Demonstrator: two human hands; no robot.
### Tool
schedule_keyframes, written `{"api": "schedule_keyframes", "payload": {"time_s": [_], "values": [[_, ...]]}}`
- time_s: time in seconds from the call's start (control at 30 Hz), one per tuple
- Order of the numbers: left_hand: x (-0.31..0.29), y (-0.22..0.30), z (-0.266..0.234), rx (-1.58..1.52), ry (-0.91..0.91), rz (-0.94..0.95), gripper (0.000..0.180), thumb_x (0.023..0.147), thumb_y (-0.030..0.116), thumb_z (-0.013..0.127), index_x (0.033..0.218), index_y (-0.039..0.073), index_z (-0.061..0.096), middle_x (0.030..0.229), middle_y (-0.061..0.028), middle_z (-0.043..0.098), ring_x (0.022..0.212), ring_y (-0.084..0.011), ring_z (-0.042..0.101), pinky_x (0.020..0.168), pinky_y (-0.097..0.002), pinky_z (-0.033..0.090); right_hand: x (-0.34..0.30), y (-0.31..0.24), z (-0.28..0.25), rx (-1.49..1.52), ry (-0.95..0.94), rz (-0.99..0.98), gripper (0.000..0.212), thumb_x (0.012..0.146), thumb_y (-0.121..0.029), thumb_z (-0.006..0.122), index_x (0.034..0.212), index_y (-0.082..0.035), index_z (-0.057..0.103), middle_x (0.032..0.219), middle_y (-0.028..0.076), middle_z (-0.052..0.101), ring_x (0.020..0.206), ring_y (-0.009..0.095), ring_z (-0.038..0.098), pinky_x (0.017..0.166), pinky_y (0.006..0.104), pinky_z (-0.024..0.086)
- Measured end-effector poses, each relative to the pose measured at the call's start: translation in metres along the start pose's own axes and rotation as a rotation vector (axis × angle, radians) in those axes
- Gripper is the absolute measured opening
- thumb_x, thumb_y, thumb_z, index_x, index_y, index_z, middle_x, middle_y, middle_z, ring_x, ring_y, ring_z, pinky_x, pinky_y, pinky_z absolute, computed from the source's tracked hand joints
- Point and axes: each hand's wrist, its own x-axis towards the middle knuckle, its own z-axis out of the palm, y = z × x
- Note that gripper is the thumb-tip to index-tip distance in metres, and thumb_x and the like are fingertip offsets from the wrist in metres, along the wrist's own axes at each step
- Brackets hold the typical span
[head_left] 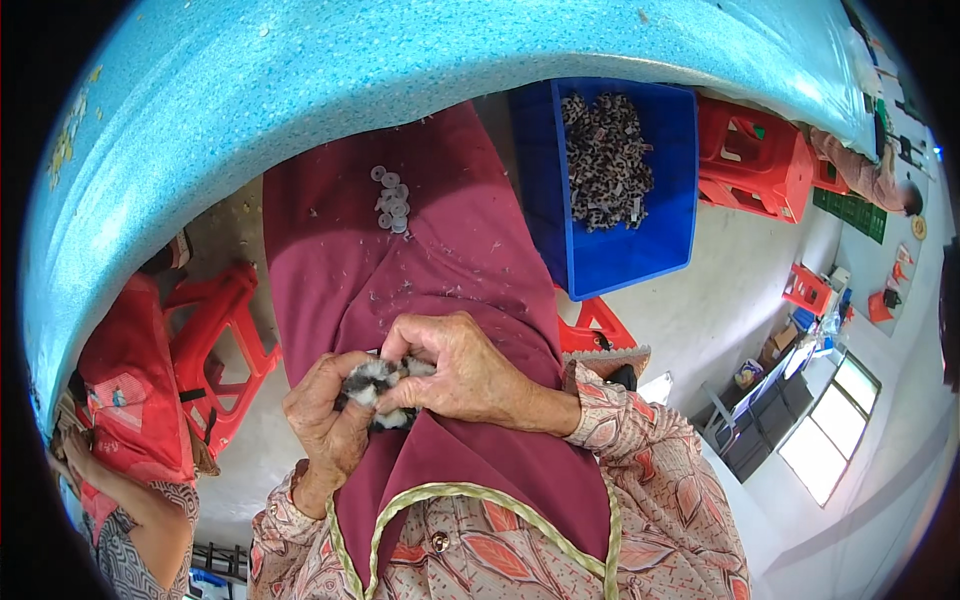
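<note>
Above my lap, both hands are closed round a small fluffy piece (368,381) in black, white and grey. My left hand (325,415) pinches its left side between thumb and fingers. My right hand (462,372) grips it from the right, fingers bent over the top. Part of the piece is hidden by the fingers, and its exact kind cannot be made out. Farther up my lap, several translucent white plastic rings (394,204) lie in a small heap on the maroon apron (330,260). Loose bits of fluff are scattered over the cloth.
A blue crate (625,262) with a pile of small black, white and brown pieces (608,160) stands right of my lap. A blue-covered table (330,80) curves across the front. Red stools (225,345) stand on both sides. Another person's arm (140,500) is at the left.
</note>
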Motion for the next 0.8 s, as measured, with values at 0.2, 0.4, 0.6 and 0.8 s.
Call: {"api": "schedule_keyframes", "payload": {"time_s": [0.2, 0.4, 0.6, 0.8], "values": [[0.001, 0.005, -0.003, 0.039, 0.035, -0.036, 0.017, 0.079, 0.01, 0.064, 0.092, -0.002, 0.065, 0.076, -0.0084, 0.063, 0.066, -0.0153, 0.06, 0.06, -0.0267, 0.046, 0.005, -0.005, 0.001, -0.031, -0.031, 0.047, 0.025, 0.071, 0.001, 0.077, 0.085, 0.001, 0.055, 0.079, 0.004, 0.062, 0.072, 0.006, 0.056, 0.061, 0.0235, 0.047], [0.015, 0.011, 0.0, 0.063, 0.018, 0.097, 0.019, 0.073, 0.003, 0.067, 0.091, -0.002, 0.066, 0.075, -0.0107, 0.063, 0.066, -0.0199, 0.062, 0.059, -0.0285, 0.047, 0.005, -0.025, -0.007, -0.221, -0.026, 0.121, 0.023, 0.072, 0.001, 0.075, 0.083, 0.0, 0.055, 0.079, 0.004, 0.063, 0.072, 0.006, 0.058, 0.061, 0.0215, 0.047], [0.036, 0.017, -0.003, -0.476, -0.28, -0.437, 0.025, 0.075, -0.004, 0.067, 0.1, -0.004, 0.066, 0.09, -0.0063, 0.066, 0.077, -0.0136, 0.062, 0.07, -0.0254, 0.05, -0.005, -0.024, -0.04, -0.122, 0.026, 0.01, 0.007, 0.082, 0.001, 0.063, 0.088, 0.003, 0.06, 0.079, 0.004, 0.065, 0.073, 0.007, 0.059, 0.063, 0.0221, 0.048], [0.05, -0.001, 0.004, -1.165, -0.861, -0.661, 0.048, 0.072, 0.003, 0.074, 0.117, -0.003, 0.058, 0.106, -0.0112, 0.065, 0.094, -0.0175, 0.063, 0.087, -0.029, 0.049, -0.01, -0.036, -0.041, -0.534, 0.13, -0.438, 0.007, 0.075, 0.009, 0.062, 0.079, 0.003, 0.061, 0.077, 0.012, 0.065, 0.07, 0.019, 0.064, 0.064, 0.0268, 0.05]]}}
